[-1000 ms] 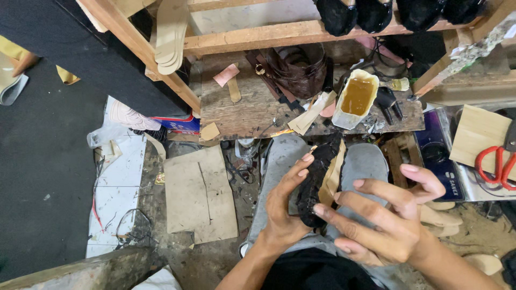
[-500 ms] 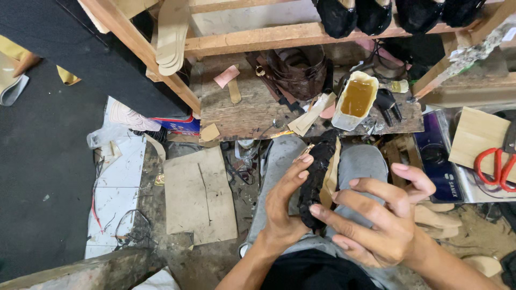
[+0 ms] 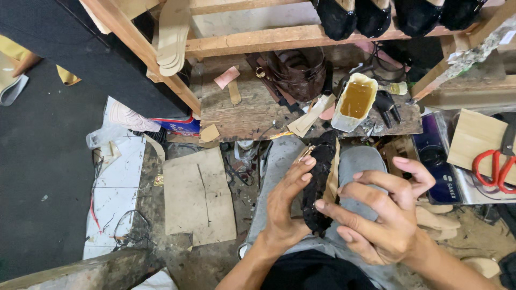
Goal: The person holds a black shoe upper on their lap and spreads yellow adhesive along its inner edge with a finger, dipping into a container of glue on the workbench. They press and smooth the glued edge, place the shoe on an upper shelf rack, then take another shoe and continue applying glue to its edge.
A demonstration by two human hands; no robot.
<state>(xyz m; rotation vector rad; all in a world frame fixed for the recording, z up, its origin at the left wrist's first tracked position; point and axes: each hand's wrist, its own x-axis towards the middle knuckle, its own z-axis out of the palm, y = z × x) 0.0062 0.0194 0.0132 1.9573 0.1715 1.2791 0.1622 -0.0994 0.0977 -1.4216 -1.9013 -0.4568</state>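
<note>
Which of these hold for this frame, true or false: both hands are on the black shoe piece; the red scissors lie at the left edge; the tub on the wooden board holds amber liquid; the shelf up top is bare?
1. Both hands are on the black shoe piece. True: the left hand cups the black shoe piece and the right hand presses a fingertip against it.
2. The red scissors lie at the left edge. False: the red scissors lie at the right edge.
3. The tub holds amber liquid. True: the white tub on the wooden board shows it.
4. The shelf is bare. False: black shoes sit on the shelf.
</note>
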